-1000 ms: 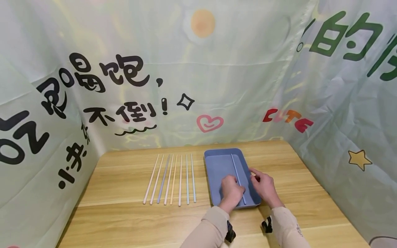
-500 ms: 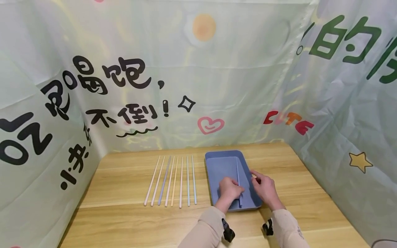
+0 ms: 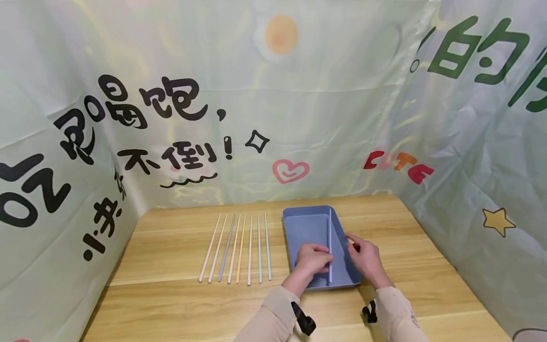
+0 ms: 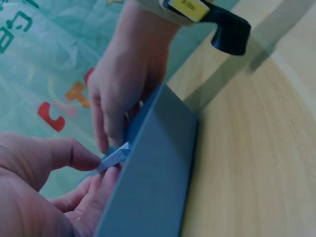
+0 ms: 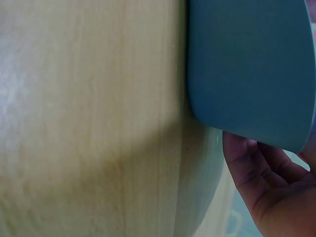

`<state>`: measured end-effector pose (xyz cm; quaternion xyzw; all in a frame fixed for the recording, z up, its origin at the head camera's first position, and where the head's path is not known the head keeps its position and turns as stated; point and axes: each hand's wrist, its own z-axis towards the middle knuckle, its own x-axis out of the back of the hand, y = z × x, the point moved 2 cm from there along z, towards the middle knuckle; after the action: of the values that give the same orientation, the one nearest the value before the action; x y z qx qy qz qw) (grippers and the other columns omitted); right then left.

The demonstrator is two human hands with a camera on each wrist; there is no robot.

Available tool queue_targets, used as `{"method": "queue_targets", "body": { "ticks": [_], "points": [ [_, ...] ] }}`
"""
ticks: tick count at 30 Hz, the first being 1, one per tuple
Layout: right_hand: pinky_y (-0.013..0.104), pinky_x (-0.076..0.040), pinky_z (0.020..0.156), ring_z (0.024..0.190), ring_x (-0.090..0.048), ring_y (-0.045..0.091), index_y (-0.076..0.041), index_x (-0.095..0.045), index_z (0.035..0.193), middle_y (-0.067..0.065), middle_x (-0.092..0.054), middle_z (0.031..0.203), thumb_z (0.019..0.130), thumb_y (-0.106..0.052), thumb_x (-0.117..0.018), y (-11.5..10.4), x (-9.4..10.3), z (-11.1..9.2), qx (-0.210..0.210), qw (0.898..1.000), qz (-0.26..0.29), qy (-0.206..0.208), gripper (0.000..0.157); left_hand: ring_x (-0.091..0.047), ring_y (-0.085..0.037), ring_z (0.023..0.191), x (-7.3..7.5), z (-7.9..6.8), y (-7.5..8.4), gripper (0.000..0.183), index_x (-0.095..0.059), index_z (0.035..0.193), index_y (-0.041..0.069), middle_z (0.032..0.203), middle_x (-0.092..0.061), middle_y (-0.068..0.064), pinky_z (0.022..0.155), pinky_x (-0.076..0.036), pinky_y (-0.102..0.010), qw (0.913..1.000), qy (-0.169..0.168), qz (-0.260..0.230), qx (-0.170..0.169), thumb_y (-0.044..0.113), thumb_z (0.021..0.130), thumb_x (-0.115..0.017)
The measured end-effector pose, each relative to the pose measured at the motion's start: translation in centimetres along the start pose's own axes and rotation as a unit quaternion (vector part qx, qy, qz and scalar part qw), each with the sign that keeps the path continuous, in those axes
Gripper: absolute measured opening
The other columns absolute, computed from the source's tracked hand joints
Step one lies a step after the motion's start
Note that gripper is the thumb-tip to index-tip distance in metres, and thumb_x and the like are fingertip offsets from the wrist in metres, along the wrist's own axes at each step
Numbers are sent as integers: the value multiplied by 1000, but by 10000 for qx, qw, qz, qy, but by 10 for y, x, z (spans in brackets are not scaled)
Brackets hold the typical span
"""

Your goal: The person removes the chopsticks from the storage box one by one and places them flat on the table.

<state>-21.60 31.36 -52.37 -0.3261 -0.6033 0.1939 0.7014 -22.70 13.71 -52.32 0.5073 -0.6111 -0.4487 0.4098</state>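
Observation:
A light blue chopstick (image 3: 330,228) runs lengthwise over the inside of the blue tray (image 3: 304,229). My left hand (image 3: 314,260) pinches it between thumb and fingers toward its near end. Seen from the left wrist, the squared butt end of the chopstick (image 4: 115,157) pokes out past the fingertips, close to the tray's near wall (image 4: 153,158). My right hand (image 3: 366,260) grips the tray's right rim, its curled fingers (image 5: 247,170) against the outer wall in the right wrist view.
Left of the tray, several chopsticks (image 3: 232,251) in pink, purple, yellow and blue lie in a spaced row on the wooden table (image 3: 171,304). Printed cloth (image 3: 333,114) hangs along the table's back and sides.
The chopstick has turned from a slant to nearly straight along the tray. My left hand has shifted slightly left with its fingers less bunched; the right hand stays at the rim.

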Motion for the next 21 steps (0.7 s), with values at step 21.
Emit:
{"method": "queue_targets", "body": {
  "ticks": [21],
  "points": [
    [24,-42,54,67,-52,17,0,-63,143,11,-66,84,104,-9,-58,2,0,1,257,9996,57,86,41,-73,-20,68,91,4,11,34,-76,111,-7,89,-77,-11,58,-64,-29,9984,-62,-136,-551,-4,77,-70]
  ]
}}
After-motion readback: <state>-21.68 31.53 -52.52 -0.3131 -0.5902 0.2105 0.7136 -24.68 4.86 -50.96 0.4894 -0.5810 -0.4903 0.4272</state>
